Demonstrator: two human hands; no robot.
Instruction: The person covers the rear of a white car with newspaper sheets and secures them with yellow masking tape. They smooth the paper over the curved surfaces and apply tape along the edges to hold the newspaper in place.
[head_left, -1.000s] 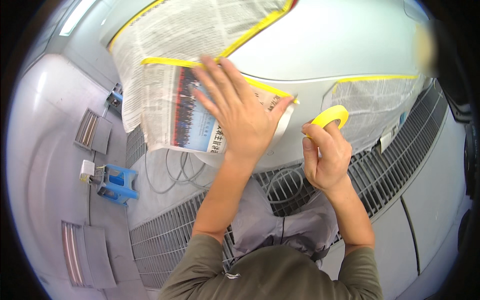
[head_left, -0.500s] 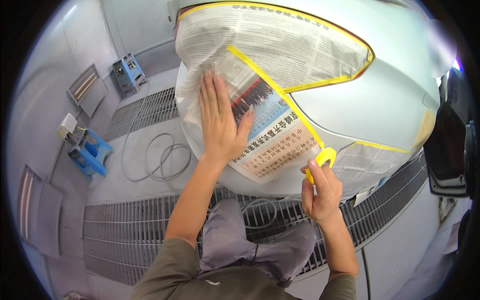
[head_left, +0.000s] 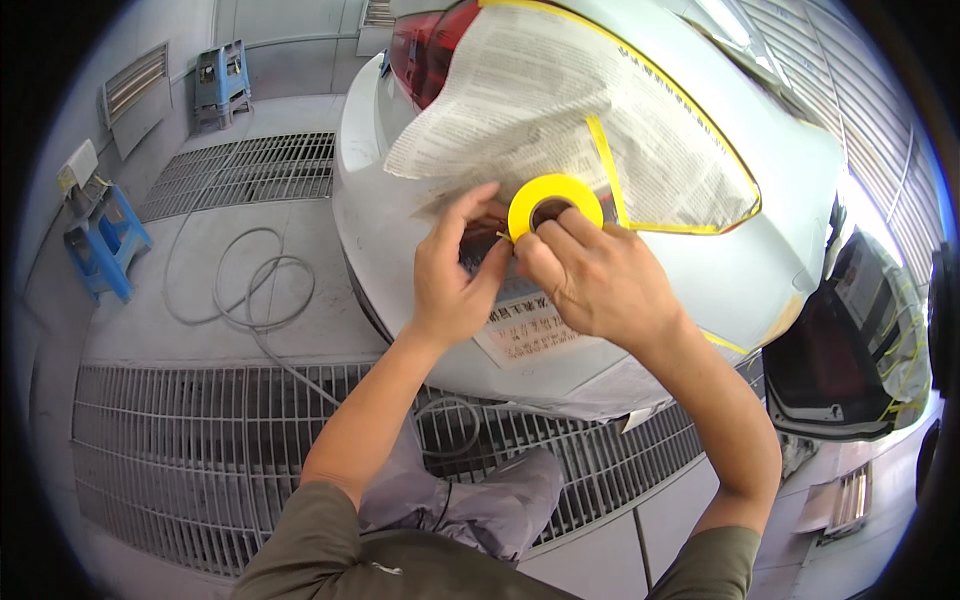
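Observation:
In front of the car's rear corner, my right hand [head_left: 600,265] grips a roll of yellow masking tape [head_left: 572,190], some fingers tucked into its core. My left hand [head_left: 450,275] is at the roll's left side, fingers curled, its thumb at a short loose bit of tape; the grip is partly hidden. Behind both hands, a smaller newspaper sheet [head_left: 535,325] lies over the bumper, with a strip of yellow tape [head_left: 607,170] along one edge. Above it, a larger newspaper sheet [head_left: 540,70] is taped around its right side and partly covers the red tail light [head_left: 448,50].
The pale car body [head_left: 375,220] curves around the work. A grey hose [head_left: 262,290] lies coiled on the floor by metal grating [head_left: 200,440]. Two blue stools [head_left: 105,240] stand at the left. A dark part with masked edges [head_left: 835,350] is at the right.
My left hand has come off the newspaper to the tape roll. My right hand has brought the roll up and left, away from the strip's lower end. The view has shifted.

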